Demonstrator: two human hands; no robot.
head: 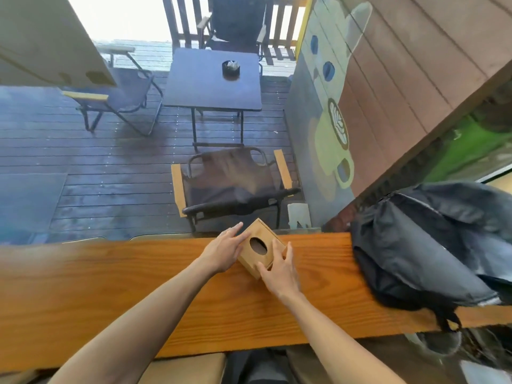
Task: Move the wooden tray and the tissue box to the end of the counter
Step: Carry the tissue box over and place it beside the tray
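A wooden tissue box (259, 246) with a dark oval opening on top sits tilted at the far edge of the long wooden counter (110, 286). My left hand (225, 249) presses flat against the box's left side. My right hand (278, 268) clasps its near right corner, fingers spread over the edge. Both hands hold the box between them. No wooden tray is in view.
A dark grey backpack (432, 245) lies on the counter just right of the box. Beyond the counter is a wet deck with folding chairs (232, 184) and a small dark table (214, 79). A painted wall (327, 120) rises at the right.
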